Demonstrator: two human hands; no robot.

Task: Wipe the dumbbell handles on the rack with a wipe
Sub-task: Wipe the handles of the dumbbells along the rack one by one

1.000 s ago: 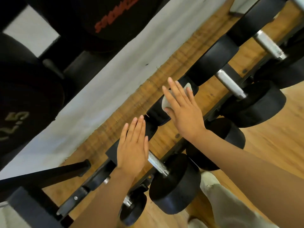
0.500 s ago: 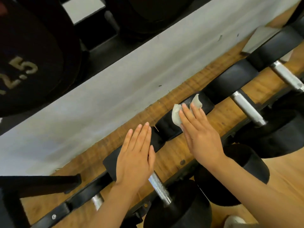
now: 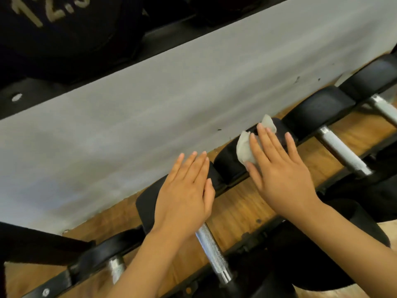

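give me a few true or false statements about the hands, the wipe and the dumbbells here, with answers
1. The right hand presses a white crumpled wipe onto a black dumbbell head. True.
2. The left hand grips a knurled silver dumbbell handle. False: it lies flat with straight fingers on a black dumbbell head; the handle shows bare below it.
3. The wipe is on a silver handle. False: it sits on a black head.
4. The dumbbells rest on a black metal rack over a wooden floor. True.
5. Both hands hold wipes. False: only the right has one.
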